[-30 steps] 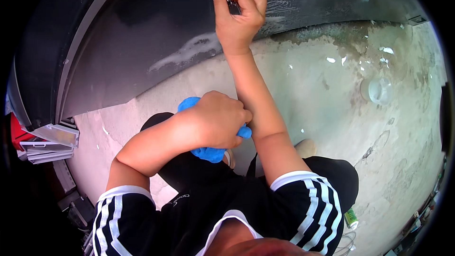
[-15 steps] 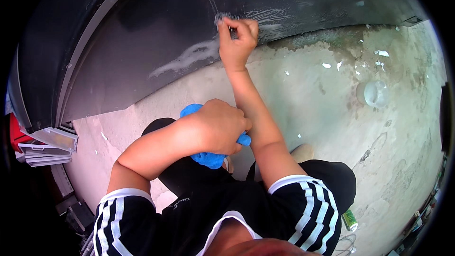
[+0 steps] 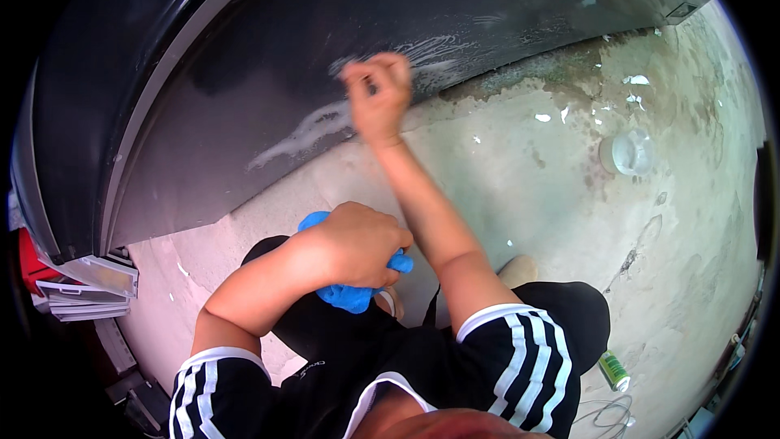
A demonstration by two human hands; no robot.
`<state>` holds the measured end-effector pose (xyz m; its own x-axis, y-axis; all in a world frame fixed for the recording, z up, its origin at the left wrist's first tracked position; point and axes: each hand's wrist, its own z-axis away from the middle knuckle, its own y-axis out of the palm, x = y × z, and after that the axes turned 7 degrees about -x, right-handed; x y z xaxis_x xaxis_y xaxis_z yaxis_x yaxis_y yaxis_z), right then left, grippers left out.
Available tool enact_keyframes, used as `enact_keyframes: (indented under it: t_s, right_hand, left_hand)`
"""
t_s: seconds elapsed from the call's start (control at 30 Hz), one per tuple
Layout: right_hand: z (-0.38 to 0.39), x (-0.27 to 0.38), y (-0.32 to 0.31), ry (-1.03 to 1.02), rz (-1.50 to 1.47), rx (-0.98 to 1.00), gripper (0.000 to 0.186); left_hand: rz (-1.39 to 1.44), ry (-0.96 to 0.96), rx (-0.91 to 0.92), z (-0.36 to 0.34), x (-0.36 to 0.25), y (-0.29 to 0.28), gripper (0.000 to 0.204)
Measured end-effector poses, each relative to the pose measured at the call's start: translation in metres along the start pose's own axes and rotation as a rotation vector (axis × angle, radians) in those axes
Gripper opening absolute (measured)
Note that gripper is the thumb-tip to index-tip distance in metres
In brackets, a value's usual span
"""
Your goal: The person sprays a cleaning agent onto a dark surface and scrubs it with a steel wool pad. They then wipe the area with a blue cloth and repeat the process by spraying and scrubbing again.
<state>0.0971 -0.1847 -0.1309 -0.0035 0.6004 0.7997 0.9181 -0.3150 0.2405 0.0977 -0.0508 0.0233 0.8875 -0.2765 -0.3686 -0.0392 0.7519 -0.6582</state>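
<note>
My left hand (image 3: 357, 248) is closed round a bunched blue cloth (image 3: 348, 299) above my lap, beside my right forearm. My right hand (image 3: 378, 93) is raised at the dark grey panel (image 3: 244, 57), its fingers pinched at the surface and blurred; what they hold is hidden. Whitish streaks and a cloudy smear (image 3: 301, 134) mark the panel around and below that hand.
A pale stained floor (image 3: 552, 203) has scraps along the panel's foot. A clear plastic container (image 3: 630, 152) stands at right. A green spray can (image 3: 613, 371) and wire (image 3: 601, 415) lie by my right knee. Pale flat panels (image 3: 89, 301) and a red object (image 3: 36, 252) sit at left.
My right hand has moved down and left along the panel. My left hand with the cloth appears lower in the picture. The view has shifted slightly.
</note>
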Motion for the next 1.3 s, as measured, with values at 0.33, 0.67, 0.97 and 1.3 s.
enact_keyframes:
  t_s: [0.33, 0.67, 0.97, 1.3]
  right_hand:
    - [0.02, -0.016, 0.007, 0.009, 0.002, -0.056, 0.009]
    - [-0.053, -0.092, -0.043, 0.422, -0.081, -0.525, 0.009]
    - [0.011, -0.116, -0.036, 0.418, -0.025, -0.338, 0.008]
    - [0.055, -0.066, 0.003, 0.515, -0.097, -0.339, 0.013]
  left_hand:
    - [-0.041, 0.003, 0.073, -0.014, 0.0, 0.004, 0.035]
    - [-0.012, -0.075, 0.032, 0.001, 0.008, -0.002, 0.032]
    - [0.024, -0.031, -0.007, -0.007, 0.014, -0.011, 0.035]
    - [0.006, -0.084, 0.026, -0.018, 0.005, -0.014, 0.038]
